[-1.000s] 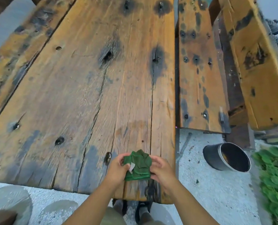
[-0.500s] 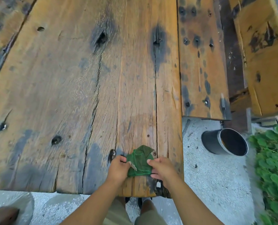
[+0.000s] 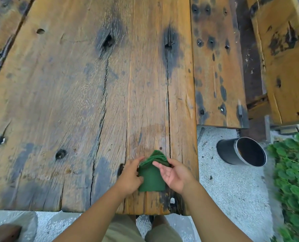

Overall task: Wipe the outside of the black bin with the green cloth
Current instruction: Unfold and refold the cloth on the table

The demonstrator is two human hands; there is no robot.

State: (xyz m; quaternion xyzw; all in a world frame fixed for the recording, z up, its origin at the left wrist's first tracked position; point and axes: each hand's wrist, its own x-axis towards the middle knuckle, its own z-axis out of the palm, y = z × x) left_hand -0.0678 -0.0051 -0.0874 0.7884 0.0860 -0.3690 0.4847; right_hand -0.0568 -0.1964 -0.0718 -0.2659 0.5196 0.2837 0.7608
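Green cloth lies folded on the wooden table, close to the near edge and toward its right side. Its long axis runs straight away from me, along the grain of the planks. The near end is a flat, squared fold, and the far end is a rounded bunch of layers pointing up the table.

On my feed the left hand sits back-up against the cloth's left edge with fingers on the fabric, but I cannot tell whether it pinches or only touches. The right hand is palm-up at the cloth's right edge, fingers loose, gripping nothing. The hands are apart, with the cloth between them.

The black bin lies on its side on the pale gravel to the right of the table, well apart from the cloth. Its open mouth faces right and its base points toward the table. A weathered bench runs beside the table, and a leafy plant fills the right edge.
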